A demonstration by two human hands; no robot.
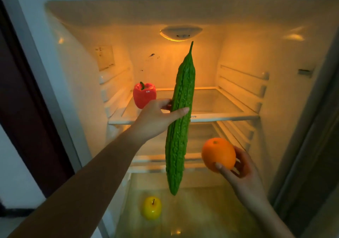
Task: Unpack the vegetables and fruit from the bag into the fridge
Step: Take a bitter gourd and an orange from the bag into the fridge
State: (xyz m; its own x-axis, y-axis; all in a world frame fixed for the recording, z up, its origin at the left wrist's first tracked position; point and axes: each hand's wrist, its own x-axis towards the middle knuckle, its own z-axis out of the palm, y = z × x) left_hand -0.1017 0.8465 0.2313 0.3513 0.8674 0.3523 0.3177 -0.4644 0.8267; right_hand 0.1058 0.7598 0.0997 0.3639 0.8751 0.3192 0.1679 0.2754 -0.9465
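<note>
We note the fridge [238,116] open and lit. At the left of the upper shelf [220,107] stands a pepper [144,95]; an apple [151,207] lies on the bottom level.

Our left hand [156,117] grasps the gourd [180,120] near mid-length, thumb across the front, fingers behind, the gourd near upright in front of the shelf. We judge it should be tipped level and laid along the shelf, clear of the pepper.

Our right hand [242,171] cups the orange [218,154] loosely, fingertips round its underside, low at the right. It should follow once the gourd lies flat. The bag is out of view.
</note>
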